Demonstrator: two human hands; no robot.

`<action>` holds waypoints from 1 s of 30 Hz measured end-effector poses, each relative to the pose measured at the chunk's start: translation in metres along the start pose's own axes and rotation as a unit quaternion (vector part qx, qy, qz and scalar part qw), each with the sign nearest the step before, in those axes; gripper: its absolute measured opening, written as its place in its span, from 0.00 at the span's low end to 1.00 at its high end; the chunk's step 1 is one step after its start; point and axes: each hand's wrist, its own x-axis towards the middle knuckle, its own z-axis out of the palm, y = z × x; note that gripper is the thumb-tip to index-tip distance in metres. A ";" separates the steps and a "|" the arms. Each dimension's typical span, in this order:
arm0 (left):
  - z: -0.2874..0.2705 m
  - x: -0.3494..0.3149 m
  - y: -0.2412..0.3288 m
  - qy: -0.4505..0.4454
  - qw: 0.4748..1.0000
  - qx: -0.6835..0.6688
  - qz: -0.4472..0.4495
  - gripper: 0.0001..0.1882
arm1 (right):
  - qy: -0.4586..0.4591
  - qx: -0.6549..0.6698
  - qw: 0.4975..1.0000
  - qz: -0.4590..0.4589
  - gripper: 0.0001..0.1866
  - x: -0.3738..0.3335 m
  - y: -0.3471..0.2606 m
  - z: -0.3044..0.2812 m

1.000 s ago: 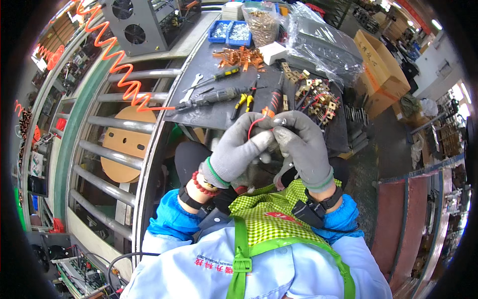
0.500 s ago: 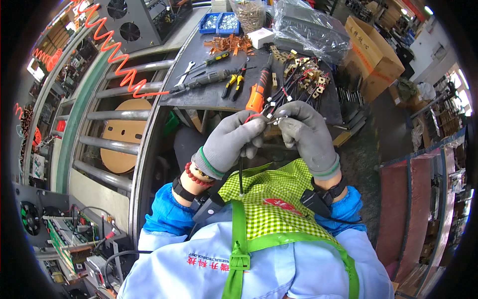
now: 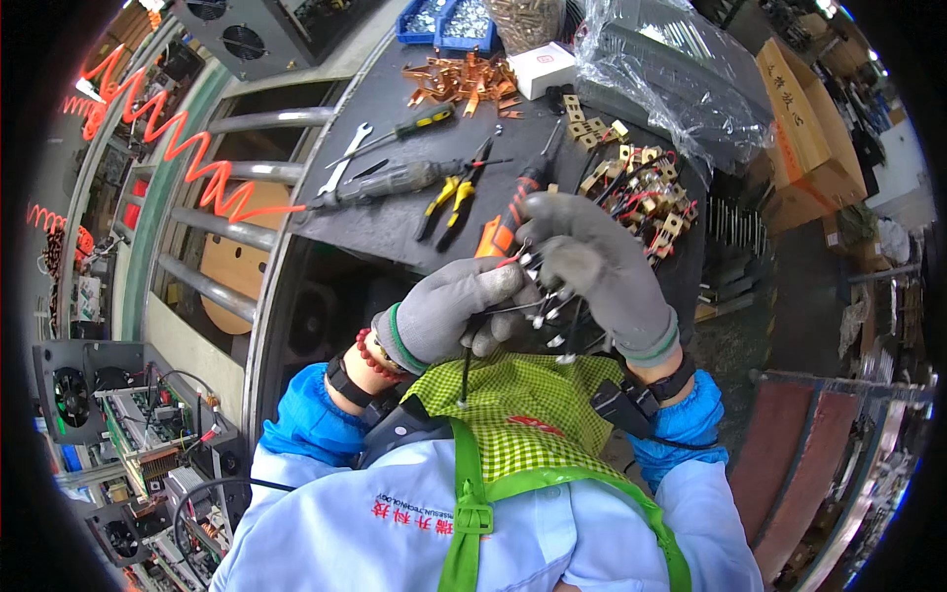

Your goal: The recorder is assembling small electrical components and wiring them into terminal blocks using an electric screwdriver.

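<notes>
My left hand (image 3: 444, 308), in a grey glove, is closed in a pinch on a thin black cable (image 3: 466, 375) with a red wire end. The cable's lower part hangs down in front of the green checked apron. Close beside it, my right hand (image 3: 614, 276), also gloved, curls its fingers round the ends of cables with small white connectors (image 3: 539, 321); one of these black cables hangs below it. The fingertips partly hide the wire ends. Just beyond the hands lies an orange and black power screwdriver (image 3: 501, 229) on the dark table.
Yellow-handled pliers (image 3: 454, 205), a grey tool (image 3: 395, 181), a screwdriver (image 3: 422, 120) and a wrench (image 3: 347, 158) lie to the left. Copper parts (image 3: 464, 79), blue bins (image 3: 464, 25) and a white box (image 3: 543, 69) sit behind. Brass-terminal cables (image 3: 651, 192) are piled right, near a carton (image 3: 804, 133).
The view has shifted, and the table looks nearer. My right hand has turned over the cable ends beside my left hand, and more white connectors and a hanging cable show beneath it.
</notes>
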 end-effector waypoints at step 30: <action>0.186 -0.155 -0.161 0.661 0.646 -0.381 -0.024 0.16 | -0.481 -0.351 0.785 0.169 0.15 0.050 -0.071 -0.056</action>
